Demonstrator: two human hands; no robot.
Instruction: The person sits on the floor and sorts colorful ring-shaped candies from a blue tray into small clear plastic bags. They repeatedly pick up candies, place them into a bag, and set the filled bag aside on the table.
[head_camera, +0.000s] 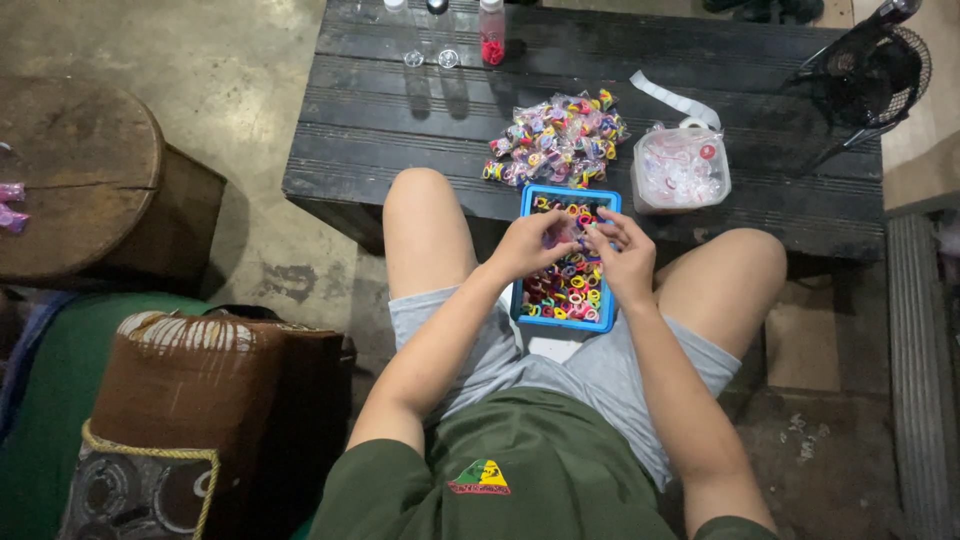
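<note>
A blue rectangular tray (527, 200) full of small colourful rings rests between my knees at the edge of a dark wooden table (400, 120). My left hand (530, 243) hovers over the tray with fingers pinched on what looks like a small clear packet. My right hand (622, 255) meets it from the right, fingertips on the same small thing. What exactly sits between the fingers is too small to tell. A heap of filled colourful packets (558, 140) lies on the table just beyond the tray.
A clear bag of plastic bits (683, 168) and a white strip (672, 97) lie right of the heap. Small bottles (491, 32) stand at the table's far edge. A black fan (868, 75) is at the right, a round wooden stool (85, 180) at the left.
</note>
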